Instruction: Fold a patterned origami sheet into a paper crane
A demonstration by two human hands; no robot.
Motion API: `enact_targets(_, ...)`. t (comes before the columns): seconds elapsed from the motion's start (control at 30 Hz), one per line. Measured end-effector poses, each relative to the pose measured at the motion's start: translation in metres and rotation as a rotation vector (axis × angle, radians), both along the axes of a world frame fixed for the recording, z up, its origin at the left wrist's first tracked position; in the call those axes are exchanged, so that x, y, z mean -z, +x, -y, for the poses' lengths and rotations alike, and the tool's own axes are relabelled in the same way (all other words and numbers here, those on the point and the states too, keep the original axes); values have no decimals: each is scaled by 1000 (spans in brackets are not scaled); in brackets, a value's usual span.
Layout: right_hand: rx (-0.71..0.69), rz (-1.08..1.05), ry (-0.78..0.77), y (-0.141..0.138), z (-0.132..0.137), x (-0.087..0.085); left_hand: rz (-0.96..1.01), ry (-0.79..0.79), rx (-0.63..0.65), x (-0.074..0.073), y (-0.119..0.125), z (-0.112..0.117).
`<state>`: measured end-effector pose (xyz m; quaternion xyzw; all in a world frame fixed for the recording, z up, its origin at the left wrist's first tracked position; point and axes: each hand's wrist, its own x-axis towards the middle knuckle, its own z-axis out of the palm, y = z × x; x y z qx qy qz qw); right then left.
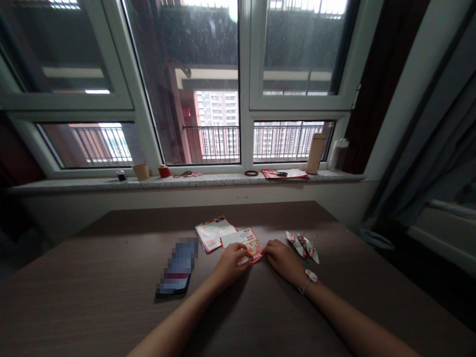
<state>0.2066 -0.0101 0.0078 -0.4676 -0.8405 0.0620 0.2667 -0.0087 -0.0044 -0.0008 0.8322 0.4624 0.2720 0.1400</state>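
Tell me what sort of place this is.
Probably a room in an apartment: it has a wide window, a grey curtain at the right, and a high-rise outside.

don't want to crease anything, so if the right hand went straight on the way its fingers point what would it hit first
Most likely the red-and-white printed paper, just ahead of the right hand; depth is unclear, so they may already touch.
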Motion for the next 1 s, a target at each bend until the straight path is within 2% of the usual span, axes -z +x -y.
enact_targets(0.23,-168,66,-32,11,0,-10,-72,11,40,3,-1,1)
enact_targets(0.37,-153,61,-147,18,0,-16,-78,8,77,-3,1,3)
enact_targets(0.5,-113,28,-162,20,1,-17,-123,32,90,-3,2,6)
enact_targets(0.6,-24,-10,-94,11,6,-12,-232,66,-35,3,6,11)
enact_targets(0.67,-14,-63,-29,0,9,-4,-303,62,-106,6,8,14)
enact_targets(0.77,-18,-112,7,-13,7,9,-358,24,-86,6,11,17)
enact_targets(0.83,-26,-21,-28,-16,4,17,-369,6,-66,4,11,19)
enact_targets(1.0,-3,167,-118,-10,3,19,-376,-10,-91,-2,10,22)
